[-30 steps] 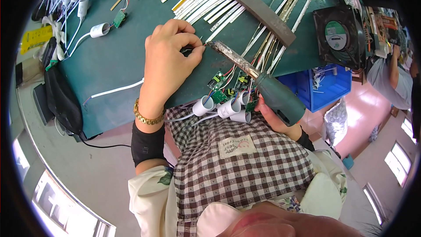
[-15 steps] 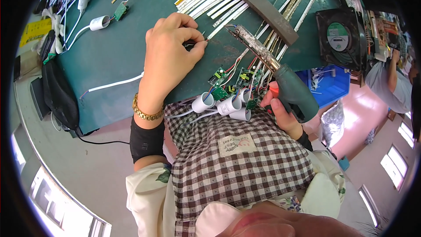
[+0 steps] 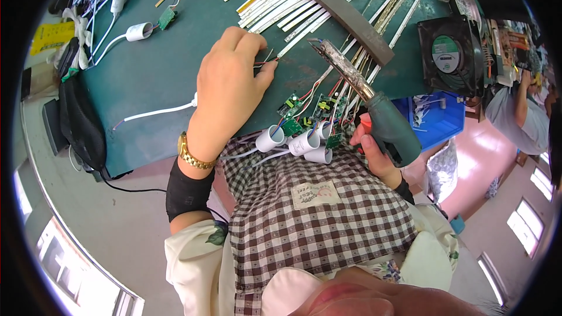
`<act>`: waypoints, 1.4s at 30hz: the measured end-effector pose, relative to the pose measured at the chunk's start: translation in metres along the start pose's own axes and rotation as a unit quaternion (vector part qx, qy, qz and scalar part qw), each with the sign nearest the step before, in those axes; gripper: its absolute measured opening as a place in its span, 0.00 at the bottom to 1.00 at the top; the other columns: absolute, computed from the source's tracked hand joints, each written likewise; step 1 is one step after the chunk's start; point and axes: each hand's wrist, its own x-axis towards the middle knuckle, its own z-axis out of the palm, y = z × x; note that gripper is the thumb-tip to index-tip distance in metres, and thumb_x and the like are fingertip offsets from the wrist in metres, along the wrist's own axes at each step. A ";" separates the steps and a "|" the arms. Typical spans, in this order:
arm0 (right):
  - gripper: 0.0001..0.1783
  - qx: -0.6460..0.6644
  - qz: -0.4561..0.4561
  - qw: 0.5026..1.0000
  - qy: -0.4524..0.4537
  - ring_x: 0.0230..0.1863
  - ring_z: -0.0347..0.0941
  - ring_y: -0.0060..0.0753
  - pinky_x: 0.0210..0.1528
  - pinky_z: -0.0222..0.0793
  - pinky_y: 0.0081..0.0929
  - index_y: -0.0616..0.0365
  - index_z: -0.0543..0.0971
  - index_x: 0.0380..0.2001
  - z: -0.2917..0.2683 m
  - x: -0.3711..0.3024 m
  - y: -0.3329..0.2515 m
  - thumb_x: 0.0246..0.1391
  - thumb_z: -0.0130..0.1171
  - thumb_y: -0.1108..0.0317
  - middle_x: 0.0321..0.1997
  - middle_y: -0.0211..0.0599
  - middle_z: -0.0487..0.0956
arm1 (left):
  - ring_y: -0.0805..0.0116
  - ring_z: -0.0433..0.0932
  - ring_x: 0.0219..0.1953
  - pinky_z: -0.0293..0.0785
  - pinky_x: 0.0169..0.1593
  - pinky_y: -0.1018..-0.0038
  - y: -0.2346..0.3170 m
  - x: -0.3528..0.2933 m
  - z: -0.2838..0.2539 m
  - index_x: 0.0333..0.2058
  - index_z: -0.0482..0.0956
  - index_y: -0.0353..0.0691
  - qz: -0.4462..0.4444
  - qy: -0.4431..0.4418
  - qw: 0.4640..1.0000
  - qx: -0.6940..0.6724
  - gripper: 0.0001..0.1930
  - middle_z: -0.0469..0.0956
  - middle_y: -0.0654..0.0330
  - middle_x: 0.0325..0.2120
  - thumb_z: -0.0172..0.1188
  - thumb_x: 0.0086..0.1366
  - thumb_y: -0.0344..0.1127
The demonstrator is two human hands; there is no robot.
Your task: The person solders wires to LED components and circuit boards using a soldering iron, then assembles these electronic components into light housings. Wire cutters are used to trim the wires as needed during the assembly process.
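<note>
My left hand lies palm down on the table, with thumb and fingers closed around thin wires. The wire ends meet the near end of a white strip. From under the wrist a white cable runs left. My right hand grips a green soldering gun by its handle, fingers at the red trigger. Its metal tip points up and left, apart from the wires. Between my hands, white cylindrical housings with green circuit boards hang at the table edge, against the checked apron.
A curved dark bar lies across many white strips. A black fan stands at the right, above a blue bin. More cabled housings lie at the far left. Another person's arm shows at far right.
My left fingers have uncurled somewhat and drawn back from the strip end, so more of the wires shows. The soldering gun stays in my right hand, nearly still. The view has shifted slightly.
</note>
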 end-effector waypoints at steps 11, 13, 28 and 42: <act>0.07 -0.060 -0.032 0.998 -0.003 0.28 0.77 0.28 0.32 0.73 0.24 0.64 0.78 0.36 -0.006 0.005 -0.004 0.51 0.60 0.79 0.28 0.36 0.79 | 0.54 0.78 0.30 0.73 0.35 0.62 0.014 0.011 -0.019 0.33 0.77 0.37 -0.123 -0.113 0.983 0.080 0.13 0.79 0.54 0.25 0.69 0.54 0.36; 0.07 -0.050 -0.027 0.998 0.012 0.27 0.77 0.29 0.31 0.73 0.24 0.64 0.78 0.34 -0.006 0.004 -0.006 0.50 0.61 0.80 0.27 0.36 0.79 | 0.53 0.78 0.28 0.73 0.34 0.64 0.009 0.012 -0.018 0.31 0.76 0.36 -0.121 -0.121 0.984 0.042 0.11 0.79 0.53 0.24 0.67 0.56 0.36; 0.22 -0.088 -0.077 0.991 -0.066 0.32 0.70 0.26 0.38 0.71 0.29 0.62 0.66 0.58 -0.023 -0.007 0.021 0.61 0.52 0.71 0.31 0.32 0.71 | 0.68 0.77 0.29 0.73 0.37 0.74 -0.001 0.011 -0.006 0.35 0.82 0.34 -0.131 -0.063 0.981 -0.128 0.07 0.80 0.57 0.27 0.64 0.60 0.30; 0.22 -0.098 -0.089 0.989 -0.062 0.32 0.70 0.26 0.37 0.72 0.28 0.62 0.66 0.58 -0.024 -0.006 0.022 0.60 0.52 0.72 0.33 0.32 0.71 | 0.55 0.76 0.24 0.71 0.27 0.64 0.029 0.012 -0.012 0.23 0.76 0.41 0.047 -0.054 0.958 0.279 0.09 0.70 0.57 0.24 0.66 0.55 0.37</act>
